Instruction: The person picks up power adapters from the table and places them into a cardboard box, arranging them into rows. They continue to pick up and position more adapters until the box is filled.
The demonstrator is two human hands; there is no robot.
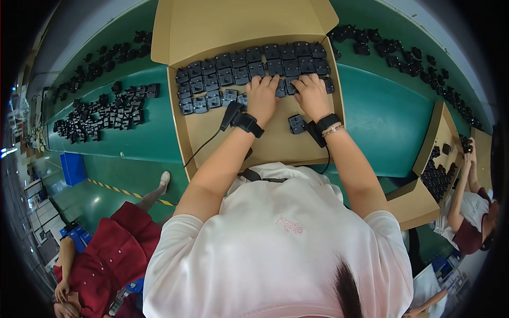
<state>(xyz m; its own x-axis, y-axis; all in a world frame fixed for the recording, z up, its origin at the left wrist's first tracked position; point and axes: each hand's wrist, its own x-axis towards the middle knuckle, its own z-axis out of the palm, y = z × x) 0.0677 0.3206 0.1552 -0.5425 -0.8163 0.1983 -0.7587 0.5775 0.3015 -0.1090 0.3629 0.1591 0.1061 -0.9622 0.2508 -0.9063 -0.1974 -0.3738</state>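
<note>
Both forearms stretch forward into the open cardboard box [212, 132]. The left hand [262, 97] and right hand [312, 94] lie palm-down, fingers curled onto the rows of black plug adapters [249, 66]; whether either grips one I cannot tell.

Cardboard box [265, 143] in front of wearer: one; second box [432, 140] at right: one. Black adapters [254, 66] in near box: roughly forty in three rows, exact count unclear; one loose adapter [297, 124] apart. Hands on rows: two, left hand [262, 98], right hand [312, 95]. Wrist bands: two. Other people: two.
</note>
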